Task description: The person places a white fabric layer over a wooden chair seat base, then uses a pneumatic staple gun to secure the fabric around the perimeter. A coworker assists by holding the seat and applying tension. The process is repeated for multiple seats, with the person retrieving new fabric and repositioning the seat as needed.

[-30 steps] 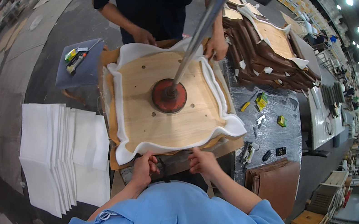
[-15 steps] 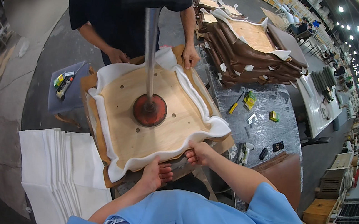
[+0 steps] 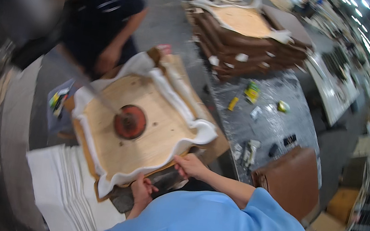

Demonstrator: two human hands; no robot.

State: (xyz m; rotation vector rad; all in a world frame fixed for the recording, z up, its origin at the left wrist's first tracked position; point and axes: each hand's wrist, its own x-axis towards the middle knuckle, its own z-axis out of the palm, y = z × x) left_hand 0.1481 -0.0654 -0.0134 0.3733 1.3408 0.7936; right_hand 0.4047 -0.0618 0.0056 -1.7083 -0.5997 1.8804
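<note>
A square plywood seat board lies in a tray-like wrap of white padding, with brown cover material showing outside it. A red round press foot on a metal rod bears down on the board. At the near edge, my left hand has curled fingers on the padding's rim. Farther right along that edge, my right hand pinches the rim between thumb and fingers. Motion blur softens both grips. Across the board, a co-worker's hand is close to the far-left side.
White sheets are stacked at the lower left. A plastic-wrapped table on the right bears small yellow-green boxes, tools and a brown padded seat. Brown covered seats are piled behind. A stool holds tools at left.
The view has swung, so the board appears farther left and the co-worker's upper body shows. My fingers have closed in on the near rim. The co-worker's hands have drawn back from the far corner.
</note>
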